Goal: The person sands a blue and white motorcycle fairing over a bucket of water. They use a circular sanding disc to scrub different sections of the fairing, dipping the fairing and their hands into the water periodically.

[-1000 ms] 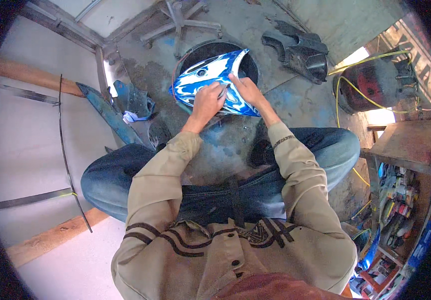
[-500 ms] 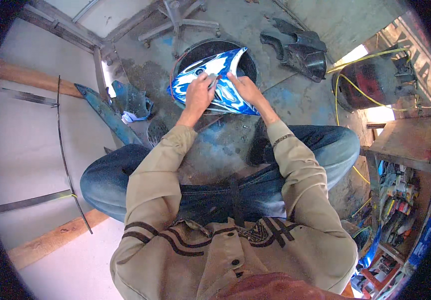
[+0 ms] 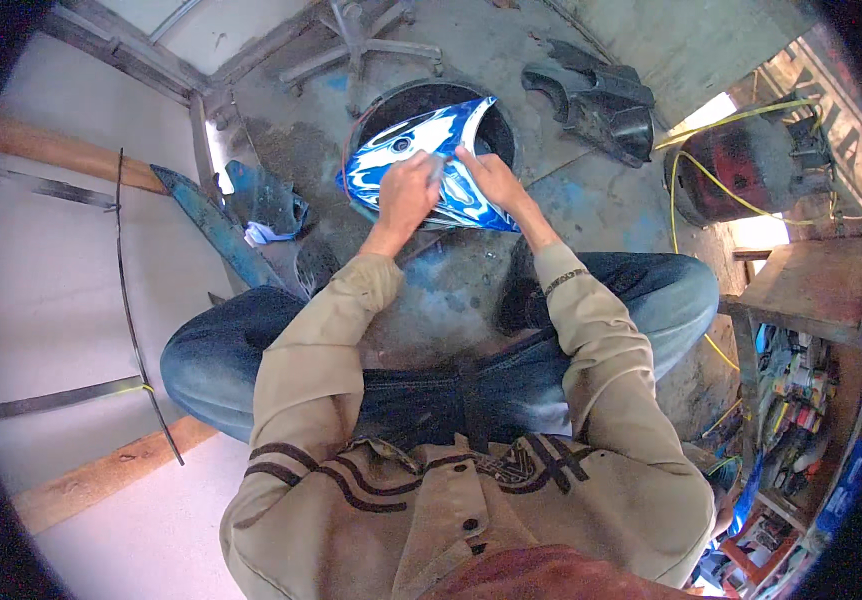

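A glossy blue-and-white molded panel (image 3: 381,170), much like a motorcycle fairing, lies tilted over a round black tub (image 3: 498,135). It has a round hole near its upper left part. My left hand (image 3: 409,193) is closed with its fingertips pressed to the middle of the panel's face. A small greyish thing seems to show at those fingertips, too small to name. Gripping the panel's right part, my right hand (image 3: 494,184) has its thumb along the near face, while its other fingers are largely hidden.
Black plastic parts (image 3: 596,100) lie on the floor at the far right, near a dark red drum (image 3: 716,175) with a yellow hose (image 3: 691,155). A chair base (image 3: 356,45) stands beyond the tub. Blue panels (image 3: 196,215) lean at left; a wooden shelf (image 3: 811,285) with tools is at right.
My left hand has slid a little to the right and down across the panel, toward my right hand. My right hand and the panel have stayed nearly in place.
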The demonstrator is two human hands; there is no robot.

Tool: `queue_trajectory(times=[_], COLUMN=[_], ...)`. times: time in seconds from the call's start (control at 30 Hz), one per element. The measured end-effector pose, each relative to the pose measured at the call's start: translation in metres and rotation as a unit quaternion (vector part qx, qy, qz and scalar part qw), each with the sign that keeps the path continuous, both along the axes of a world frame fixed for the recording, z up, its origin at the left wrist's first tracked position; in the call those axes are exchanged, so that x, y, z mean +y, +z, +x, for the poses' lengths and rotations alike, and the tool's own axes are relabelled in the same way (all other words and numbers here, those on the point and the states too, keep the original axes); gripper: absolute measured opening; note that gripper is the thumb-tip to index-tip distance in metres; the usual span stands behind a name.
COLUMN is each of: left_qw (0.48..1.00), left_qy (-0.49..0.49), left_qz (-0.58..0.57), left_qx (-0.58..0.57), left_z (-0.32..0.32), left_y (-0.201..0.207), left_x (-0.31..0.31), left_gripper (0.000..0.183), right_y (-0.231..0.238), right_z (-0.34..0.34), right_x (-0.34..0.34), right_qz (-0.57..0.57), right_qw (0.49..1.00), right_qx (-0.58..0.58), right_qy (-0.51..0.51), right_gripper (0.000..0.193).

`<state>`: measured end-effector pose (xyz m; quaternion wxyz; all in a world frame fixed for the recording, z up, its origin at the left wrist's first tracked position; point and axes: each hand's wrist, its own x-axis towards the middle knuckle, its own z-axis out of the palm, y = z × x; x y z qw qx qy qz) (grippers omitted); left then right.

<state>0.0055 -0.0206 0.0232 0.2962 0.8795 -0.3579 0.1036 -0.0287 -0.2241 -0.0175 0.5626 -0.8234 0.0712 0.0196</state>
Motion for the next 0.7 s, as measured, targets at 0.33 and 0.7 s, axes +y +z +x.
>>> queue_trajectory(times=[0.33, 0.7], left_qw=[0.998, 0.997], left_qy=[-0.011, 0.003], left_qz=[-0.043, -0.058], left_qx=[-0.041, -0.047], left_z=[-0.001, -0.004], left_y=[-0.003, -0.014], left_x=[-0.001, -0.005], left_gripper=[0.026, 0.03], right_y=[-0.007, 0.001], right_z=[0.002, 0.0], right_x=[0.0, -0.007], right_qz=[0.006, -0.01], right_qw=[1.0, 1.0], right_qx=[0.004, 0.004], right_qy=[-0.007, 0.019], right_gripper=[0.081, 0.08])
